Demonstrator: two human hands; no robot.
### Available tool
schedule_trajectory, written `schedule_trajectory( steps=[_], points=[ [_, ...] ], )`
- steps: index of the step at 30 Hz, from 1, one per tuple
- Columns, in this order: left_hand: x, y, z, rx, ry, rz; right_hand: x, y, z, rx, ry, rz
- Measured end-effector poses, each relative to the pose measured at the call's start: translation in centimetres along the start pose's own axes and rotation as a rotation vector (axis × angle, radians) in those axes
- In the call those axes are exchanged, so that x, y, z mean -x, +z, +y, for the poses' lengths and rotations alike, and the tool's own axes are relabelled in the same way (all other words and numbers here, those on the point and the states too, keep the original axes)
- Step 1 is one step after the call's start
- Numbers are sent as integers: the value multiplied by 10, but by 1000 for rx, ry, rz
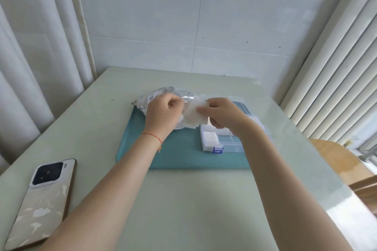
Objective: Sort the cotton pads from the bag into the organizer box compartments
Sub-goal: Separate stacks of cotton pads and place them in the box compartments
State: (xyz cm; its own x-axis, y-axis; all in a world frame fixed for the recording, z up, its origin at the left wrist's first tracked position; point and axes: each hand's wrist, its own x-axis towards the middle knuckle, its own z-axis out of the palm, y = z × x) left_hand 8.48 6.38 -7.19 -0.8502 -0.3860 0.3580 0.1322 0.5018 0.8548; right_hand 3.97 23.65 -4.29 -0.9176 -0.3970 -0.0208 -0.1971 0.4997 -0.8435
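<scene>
Resting in organizer box (231,144) near-left compartment, white cotton pads (209,137).

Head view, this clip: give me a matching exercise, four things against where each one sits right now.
Things:
1. phone
2. bag
3. organizer box
4. cotton pads

Places:
A. between both hands
B. right part of the teal mat
C. near left of the table, off the mat
D. far left edge of the mat, behind the left hand

Pairs: 1-C, 2-D, 3-B, 4-A
</scene>
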Motion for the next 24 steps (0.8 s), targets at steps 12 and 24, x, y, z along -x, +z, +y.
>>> schedule_trajectory(
  steps=[12, 24],
  points=[
    [7, 37, 13, 655, -409, -378, 4, -25, 33, -262, 4, 107],
    [6, 33, 12, 989, -690, -781, 4, -21, 28, -218, -13, 119]
  ],
)
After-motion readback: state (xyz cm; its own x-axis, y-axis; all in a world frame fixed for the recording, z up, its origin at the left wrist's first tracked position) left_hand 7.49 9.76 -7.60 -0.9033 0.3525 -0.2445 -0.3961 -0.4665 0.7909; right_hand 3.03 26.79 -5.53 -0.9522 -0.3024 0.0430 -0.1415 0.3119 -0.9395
